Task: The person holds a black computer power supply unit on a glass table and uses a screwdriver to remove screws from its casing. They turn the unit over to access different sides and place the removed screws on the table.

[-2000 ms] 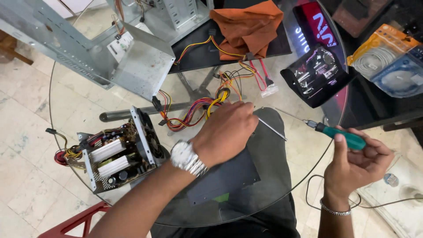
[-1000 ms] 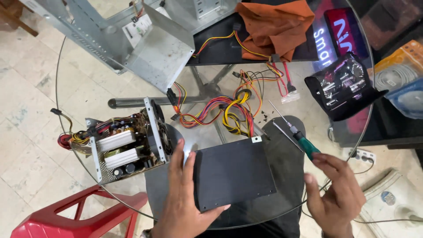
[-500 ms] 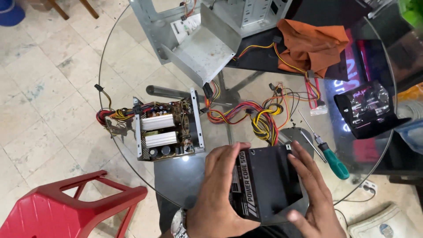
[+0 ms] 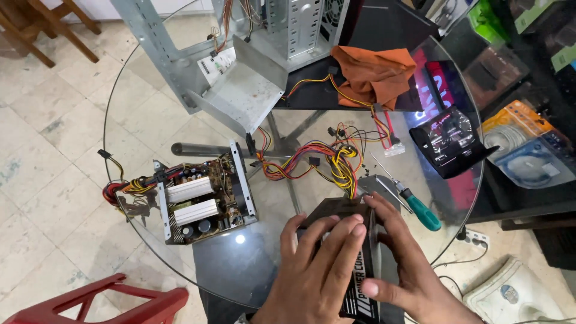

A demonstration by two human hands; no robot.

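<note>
Black power supply case [image 4: 351, 240] sits at the near edge of the glass table [image 4: 240, 264]; our left hand [image 4: 318, 270] and right hand [image 4: 408, 270] both clasp it. Stiff sheet metal, likely light, sharp-edged; we grip the flat sides.

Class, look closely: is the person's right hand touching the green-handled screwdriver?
Apart. The head view shows the right hand on the black cover, glass between it and the screwdriver.

Computer repair workshop: gutted PC case [image 4: 288, 36], opened power supply [image 4: 201, 201], screwdriver [image 4: 414, 204].
</note>
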